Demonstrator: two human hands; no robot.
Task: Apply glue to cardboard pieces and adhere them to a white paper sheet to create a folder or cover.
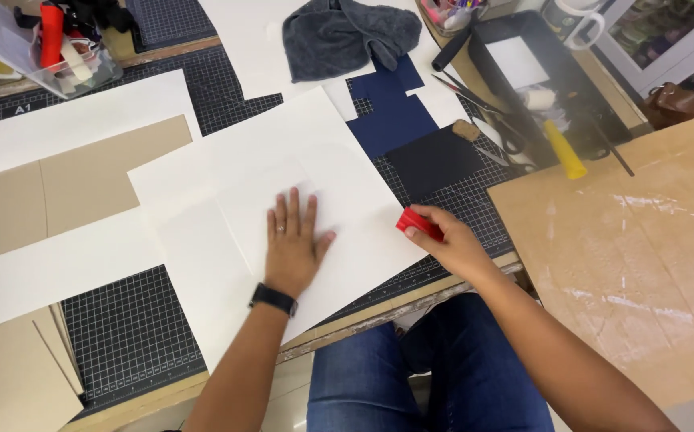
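Surface: table [411,298] covered by a dark gridded cutting mat [131,328], its near edge running diagonally past the person's knees. A plywood board [635,256] sits by the right end of the table.

Large white sheet [315,160] lies mid-table, one corner overhanging the near edge. Left hand [292,240] rests flat on it, fingers slightly spread, palm down, holding nothing. Right hand [447,240] is at the sheet's right edge, near the table's near edge; fingers clamped on a small red block [417,223], which touches the sheet's margin.

Toward the left edge: another white sheet carrying tan card [67,188]. More tan card pieces [15,376] at the near left corner. Far side: grey cloth [347,34], navy card [391,112], black tray [539,72], yellow-handled tool [565,150].

Open mat shows only near the left near edge and right of the navy card.
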